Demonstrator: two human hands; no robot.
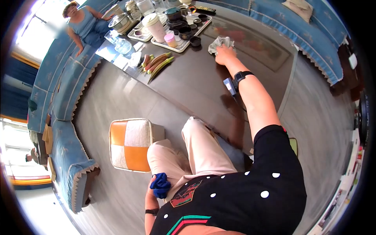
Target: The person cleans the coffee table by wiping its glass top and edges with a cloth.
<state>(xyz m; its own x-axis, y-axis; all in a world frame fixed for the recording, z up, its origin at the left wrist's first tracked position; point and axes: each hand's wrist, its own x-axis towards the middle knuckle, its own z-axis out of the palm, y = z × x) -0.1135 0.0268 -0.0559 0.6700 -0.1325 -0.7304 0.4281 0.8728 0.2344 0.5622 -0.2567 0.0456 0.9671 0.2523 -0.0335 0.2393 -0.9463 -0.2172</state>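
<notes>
My right hand (226, 55) reaches across the dark glossy table (196, 82) and presses a crumpled pale grey cloth (220, 42) against its top. The fingers are closed on the cloth and partly hidden by it. Low by my thigh, my left hand (151, 183) grips a bunched dark blue cloth (161, 185). Several long green and reddish pods (158, 64), perhaps okra, lie on the table left of the grey cloth. A black cup (195, 41) stands nearer to it, beside a white tray (181, 49).
The trays carry a white lidded tumbler (154, 28), a pink jar (170, 39) and dark teaware. A clear bottle (122, 46) lies near the table's far left edge. An orange-and-white stool (130, 145) is left of my knees. A person (88, 24) sits on the blue sofa (64, 84).
</notes>
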